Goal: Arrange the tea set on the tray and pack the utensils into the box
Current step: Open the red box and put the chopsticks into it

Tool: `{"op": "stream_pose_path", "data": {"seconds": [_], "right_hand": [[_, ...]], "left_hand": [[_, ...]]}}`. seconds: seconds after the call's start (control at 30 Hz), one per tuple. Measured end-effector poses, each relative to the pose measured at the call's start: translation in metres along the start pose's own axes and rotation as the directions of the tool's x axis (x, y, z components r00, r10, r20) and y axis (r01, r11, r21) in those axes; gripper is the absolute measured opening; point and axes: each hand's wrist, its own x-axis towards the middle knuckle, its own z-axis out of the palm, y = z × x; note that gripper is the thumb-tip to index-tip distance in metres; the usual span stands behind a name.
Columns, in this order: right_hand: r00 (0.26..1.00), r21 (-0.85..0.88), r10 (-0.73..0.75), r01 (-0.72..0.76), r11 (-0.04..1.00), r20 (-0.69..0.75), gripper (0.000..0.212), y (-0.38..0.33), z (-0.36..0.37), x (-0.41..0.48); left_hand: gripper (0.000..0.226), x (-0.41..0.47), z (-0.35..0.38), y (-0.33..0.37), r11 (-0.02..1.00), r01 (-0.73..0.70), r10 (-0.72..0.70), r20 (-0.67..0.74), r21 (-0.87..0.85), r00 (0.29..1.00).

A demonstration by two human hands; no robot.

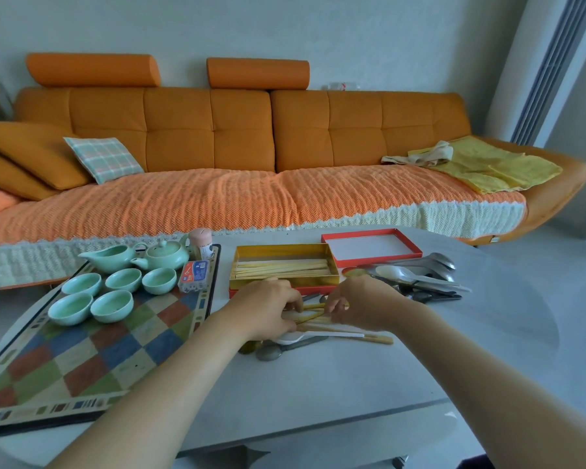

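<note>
We have both hands down on the bundle of pale bamboo chopsticks (315, 315) that lies on the smooth grey desk (318, 387), just in front of the shallow gold cardboard box (281, 281) with the red base. The bundle's long axis runs left to right, roughly parallel to the box's long side and to the row of bamboo sticks (285, 267) lying inside it. So we judge the coming move to be a short lift away from us over the near wall, with no turn needed.

Our left hand (271, 309) covers the bundle's left end, its fingers (293, 299) curled down around the sticks. Our right hand (359, 302) takes the other end, its fingers (335, 303) pinched narrow on them. Only a short stretch of the bundle shows between the two. Both hands sit just beside the box's front wall, neither clearly nearer.

Outside the grip, a white plastic spoon (335, 333) and a dull grey metal spoon (271, 352) lie nearer to us. A heap of steel and white spoons (420, 275) lies to the right, beside the red box lid (352, 233). The pale green ceramic tea set (164, 255) stands on the chequered tray (99, 360) at the left, so we judge that half done.
</note>
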Motion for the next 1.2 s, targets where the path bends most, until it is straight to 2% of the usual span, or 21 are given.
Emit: {"op": "stream_pose_path", "data": {"seconds": [0.13, 0.33, 0.57, 0.7, 0.9, 1.03, 1.13, 1.2], "right_hand": [[1.0, -0.07, -0.021, 0.021, 0.997, -0.006, 0.01, -0.001, -0.001, -0.001], [0.992, -0.046, -0.04, 0.046, 0.998, 0.124, 0.014, -0.007, -0.003, -0.004], [0.993, -0.097, -0.047, 0.058, 0.994, 0.112, 0.015, -0.009, 0.0, 0.001], [0.994, -0.08, -0.043, 0.051, 0.996, 0.1, 0.015, -0.006, -0.002, 0.003], [0.999, 0.042, 0.038, -0.036, 0.998, -0.027, 0.018, 0.011, -0.017, 0.015], [0.989, 0.189, 0.069, -0.043, 0.981, -0.133, 0.022, 0.011, -0.024, 0.025], [0.976, 0.221, 0.047, 0.001, 0.975, -0.21, 0.027, 0.004, -0.022, 0.038], [0.966, 0.213, 0.039, 0.017, 0.977, -0.257, 0.032, 0.0, -0.02, 0.049]], "left_hand": [[0.018, 0.001, 0.002, 0.007, 0.999, -0.053, 0.053, -0.001, -0.009, 0.999], [0.016, 0.004, 0.004, 0.001, 0.998, -0.063, 0.063, 0.002, -0.005, 0.998], [0.005, 0.007, 0.01, 0.001, 0.994, -0.008, 0.007, -0.012, -0.106, 1.0], [0.008, 0.008, 0.01, -0.004, 0.983, 0.033, -0.032, 0.008, -0.181, 0.999], [0.025, 0.01, -0.002, -0.022, 0.973, 0.12, -0.109, 0.063, -0.198, 0.992], [0.03, 0.013, -0.01, -0.028, 0.914, 0.112, -0.157, -0.085, -0.39, 0.984], [0.017, 0.018, -0.016, -0.03, 0.947, 0.097, -0.172, -0.23, -0.305, 0.958], [0.016, 0.02, -0.02, -0.039, 0.958, 0.129, -0.201, -0.277, -0.255, 0.94]]}}
